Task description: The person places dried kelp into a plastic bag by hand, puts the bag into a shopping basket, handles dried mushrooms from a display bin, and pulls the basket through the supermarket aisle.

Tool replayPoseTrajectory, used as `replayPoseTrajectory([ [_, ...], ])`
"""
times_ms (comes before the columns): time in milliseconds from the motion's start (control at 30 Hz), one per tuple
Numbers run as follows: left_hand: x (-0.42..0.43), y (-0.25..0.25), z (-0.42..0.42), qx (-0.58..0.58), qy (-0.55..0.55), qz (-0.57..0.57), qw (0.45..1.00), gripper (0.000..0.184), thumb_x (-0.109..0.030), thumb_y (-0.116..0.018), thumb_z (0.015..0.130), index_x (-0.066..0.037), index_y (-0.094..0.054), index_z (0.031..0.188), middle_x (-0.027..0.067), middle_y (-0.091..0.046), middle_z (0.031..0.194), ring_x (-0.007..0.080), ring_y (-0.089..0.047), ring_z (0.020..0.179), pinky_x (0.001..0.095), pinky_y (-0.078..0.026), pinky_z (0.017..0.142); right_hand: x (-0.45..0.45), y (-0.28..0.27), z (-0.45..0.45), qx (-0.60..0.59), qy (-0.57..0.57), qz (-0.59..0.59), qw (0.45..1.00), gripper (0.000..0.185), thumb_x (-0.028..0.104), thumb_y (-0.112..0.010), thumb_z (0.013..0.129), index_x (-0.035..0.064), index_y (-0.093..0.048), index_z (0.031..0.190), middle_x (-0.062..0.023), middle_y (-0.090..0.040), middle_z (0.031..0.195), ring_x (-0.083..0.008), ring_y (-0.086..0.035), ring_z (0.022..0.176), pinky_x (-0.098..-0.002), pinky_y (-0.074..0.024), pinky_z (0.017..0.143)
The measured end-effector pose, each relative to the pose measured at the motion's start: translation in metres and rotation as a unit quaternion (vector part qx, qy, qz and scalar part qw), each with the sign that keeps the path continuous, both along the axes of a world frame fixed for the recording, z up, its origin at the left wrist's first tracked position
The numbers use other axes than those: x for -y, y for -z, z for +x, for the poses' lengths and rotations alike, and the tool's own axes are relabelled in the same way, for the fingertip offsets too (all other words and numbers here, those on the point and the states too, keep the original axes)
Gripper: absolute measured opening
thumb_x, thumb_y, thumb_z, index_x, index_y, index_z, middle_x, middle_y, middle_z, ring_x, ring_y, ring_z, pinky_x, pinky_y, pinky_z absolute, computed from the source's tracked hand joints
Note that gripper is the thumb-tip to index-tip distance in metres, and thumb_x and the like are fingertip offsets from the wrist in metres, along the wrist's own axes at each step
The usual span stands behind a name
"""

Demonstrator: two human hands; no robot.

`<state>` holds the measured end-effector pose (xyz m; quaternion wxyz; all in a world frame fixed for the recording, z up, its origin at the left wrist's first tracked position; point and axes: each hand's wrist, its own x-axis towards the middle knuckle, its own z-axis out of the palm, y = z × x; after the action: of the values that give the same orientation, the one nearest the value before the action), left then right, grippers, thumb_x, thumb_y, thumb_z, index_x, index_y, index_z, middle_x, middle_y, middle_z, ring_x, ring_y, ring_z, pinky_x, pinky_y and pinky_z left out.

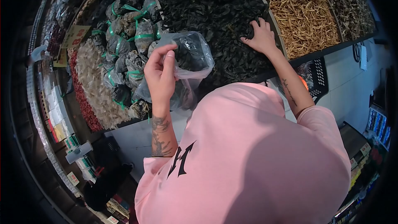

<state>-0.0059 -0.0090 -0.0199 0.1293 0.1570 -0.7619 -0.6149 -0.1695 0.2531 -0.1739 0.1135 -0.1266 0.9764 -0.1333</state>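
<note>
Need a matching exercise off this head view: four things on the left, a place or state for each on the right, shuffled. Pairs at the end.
Column one:
1. Translucent plastic bag
2. Right hand
3. Golden dried strips
4. Wrapped bundles

Column two:
A. Bound with green ties
B. Just right of the black dried pieces
C. Mouth open, held by the left hand
D. Fingers spread on the black dried pieces

Right pairs: 1-C, 2-D, 3-B, 4-A

Over the dark heap [207, 12], we have open room between our right hand [261, 37] and the plastic bag [194, 74]. Right of that hand, a divider [279, 31] stands in our way; tied bundles [122, 45] crowd left of the bag.
</note>
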Motion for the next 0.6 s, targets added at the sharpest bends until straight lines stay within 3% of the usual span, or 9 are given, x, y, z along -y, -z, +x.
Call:
replayPoseTrajectory([
  [167,-0.001,0.002,0.001,-0.006,0.008,0.016,1.0,0.016,-0.01,-0.055,0.098,-0.003,-0.065,0.108,-0.0061,-0.052,0.064,0.0004,-0.043,0.049,0.019,-0.034,0.043,0.013,0.004,-0.005,0.021,0.041,0.015,0.999,0.084,0.046,-0.078,0.071,0.0105,-0.043,0.139,-0.022,-0.031,0.15,-0.0405,-0.032,0.137,-0.0563,-0.0393,0.104],
  [300,0.0,0.001,0.001,0.005,-0.006,0.015,1.0,0.016,-0.01,-0.056,0.098,-0.002,-0.065,0.108,-0.0058,-0.052,0.064,0.0004,-0.043,0.049,0.0188,-0.034,0.043,0.0,0.011,0.003,-0.033,0.017,-0.068,0.997,0.068,0.04,-0.08,0.072,0.0085,-0.054,0.126,-0.0205,-0.037,0.145,-0.0391,-0.037,0.134,-0.0506,-0.0408,0.105],
  [500,0.002,0.005,0.001,0.0,0.0,0.022,1.0,0.017,-0.011,-0.056,0.098,-0.002,-0.065,0.109,-0.0058,-0.052,0.064,0.0005,-0.043,0.048,0.0189,-0.034,0.043,0.003,0.017,0.0,-0.069,0.005,-0.073,0.995,0.063,0.04,-0.079,0.073,0.0098,-0.056,0.123,-0.0187,-0.04,0.14,-0.0384,-0.039,0.13,-0.0527,-0.0436,0.1],
  [600,0.001,0.007,0.003,-0.002,0.004,0.019,1.0,0.017,-0.011,-0.056,0.098,-0.002,-0.066,0.109,-0.0059,-0.052,0.063,0.0004,-0.043,0.048,0.0188,-0.034,0.043,0.01,0.008,-0.003,-0.017,0.038,-0.028,0.999,0.064,0.039,-0.079,0.073,0.0101,-0.055,0.125,-0.0193,-0.041,0.139,-0.0397,-0.04,0.13,-0.0536,-0.0431,0.1],
])
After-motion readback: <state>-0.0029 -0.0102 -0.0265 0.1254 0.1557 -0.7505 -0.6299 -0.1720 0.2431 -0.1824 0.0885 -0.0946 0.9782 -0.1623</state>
